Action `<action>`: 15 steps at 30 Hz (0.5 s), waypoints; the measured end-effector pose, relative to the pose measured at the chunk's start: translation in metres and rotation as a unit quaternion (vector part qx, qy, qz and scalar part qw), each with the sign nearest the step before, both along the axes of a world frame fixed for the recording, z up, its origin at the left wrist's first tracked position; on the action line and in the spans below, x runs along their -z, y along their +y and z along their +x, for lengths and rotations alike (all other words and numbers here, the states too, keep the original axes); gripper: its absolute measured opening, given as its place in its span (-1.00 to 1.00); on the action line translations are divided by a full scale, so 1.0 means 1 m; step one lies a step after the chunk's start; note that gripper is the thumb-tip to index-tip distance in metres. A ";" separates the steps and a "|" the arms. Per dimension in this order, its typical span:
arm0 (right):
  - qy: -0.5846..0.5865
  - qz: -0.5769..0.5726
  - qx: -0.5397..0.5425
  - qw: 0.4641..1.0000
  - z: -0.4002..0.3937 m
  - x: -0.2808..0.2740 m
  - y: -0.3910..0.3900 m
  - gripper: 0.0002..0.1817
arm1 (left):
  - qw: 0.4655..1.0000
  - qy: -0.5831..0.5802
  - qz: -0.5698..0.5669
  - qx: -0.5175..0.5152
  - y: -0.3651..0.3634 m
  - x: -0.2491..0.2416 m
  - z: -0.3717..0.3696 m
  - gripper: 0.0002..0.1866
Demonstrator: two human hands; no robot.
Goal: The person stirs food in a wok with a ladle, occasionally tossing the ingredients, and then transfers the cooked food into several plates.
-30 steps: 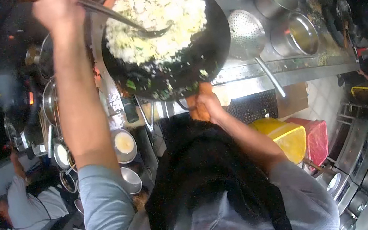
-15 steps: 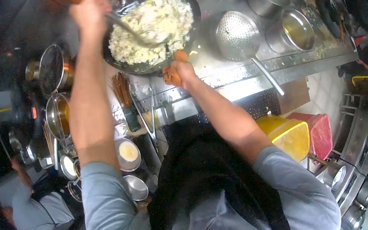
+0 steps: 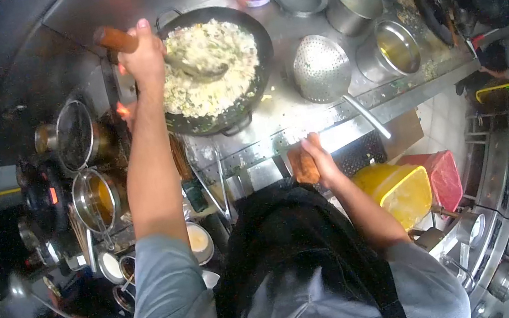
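Wooden ladle grip (image 3: 117, 39) in L hand (image 3: 143, 56), fingers (image 3: 143, 29) wrapped round.

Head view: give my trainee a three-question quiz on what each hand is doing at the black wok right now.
1. True or false: the left hand grips the wooden-handled metal ladle whose bowl rests in the rice.
2. What does the right hand hold? A) the round black wok of fried rice B) a folded orange cloth C) the perforated steel skimmer
3. Fill in: the right hand is ___ the wok, near the counter's front edge.

Key: 1 true; 2 B; 3 apart from.
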State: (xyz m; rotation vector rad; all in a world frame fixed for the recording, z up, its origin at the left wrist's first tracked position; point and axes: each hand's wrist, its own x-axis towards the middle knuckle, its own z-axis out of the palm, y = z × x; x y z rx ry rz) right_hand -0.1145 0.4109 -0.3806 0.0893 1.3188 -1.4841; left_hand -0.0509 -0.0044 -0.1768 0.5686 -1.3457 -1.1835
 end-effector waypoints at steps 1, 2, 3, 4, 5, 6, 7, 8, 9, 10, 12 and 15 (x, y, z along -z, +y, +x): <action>0.015 -0.004 0.036 0.999 -0.001 0.008 0.000 -0.47 | 0.995 0.031 0.075 0.065 -0.013 0.001 -0.005 -0.72; 0.048 0.013 0.031 0.998 0.002 0.014 0.001 -0.45 | 0.993 0.010 0.089 0.078 -0.021 -0.018 -0.013 -0.71; 0.080 0.031 0.025 0.996 0.005 0.019 0.002 -0.42 | 0.991 -0.011 0.106 0.086 -0.023 -0.048 -0.015 -0.71; 0.036 0.021 0.025 0.999 0.005 0.000 -0.018 -0.39 | 0.994 -0.008 0.074 0.082 -0.013 -0.079 -0.016 -0.67; -0.014 0.015 0.026 0.999 0.008 -0.010 -0.031 -0.36 | 0.997 0.002 0.043 0.069 -0.002 -0.100 -0.013 -0.64; -0.026 0.029 0.018 0.999 0.006 0.015 -0.037 -0.30 | 0.995 0.049 0.010 0.083 0.013 -0.101 -0.011 -0.64; -0.041 0.013 -0.047 0.998 0.007 -0.007 -0.049 -0.16 | 0.991 0.096 -0.024 0.095 0.022 -0.101 -0.009 -0.63; -0.006 0.033 -0.033 0.999 0.015 -0.029 -0.064 -0.18 | 0.999 0.028 -0.008 0.042 0.013 -0.051 -0.021 -0.64; 0.030 0.051 -0.021 0.998 0.020 -0.042 -0.080 -0.19 | 0.999 -0.038 0.006 -0.013 -0.001 -0.005 -0.037 -0.64; 0.004 0.035 -0.013 0.999 0.022 -0.045 -0.091 -0.21 | 0.996 -0.030 0.086 -0.007 -0.017 -0.005 -0.034 -0.68; 0.001 0.019 -0.022 1.000 0.027 -0.041 -0.107 -0.24 | 0.995 -0.026 0.091 0.028 -0.042 -0.024 -0.037 -0.68; 0.016 -0.006 -0.052 0.998 0.020 -0.018 -0.146 -0.28 | 0.994 0.030 0.088 0.053 0.006 -0.116 -0.031 -0.62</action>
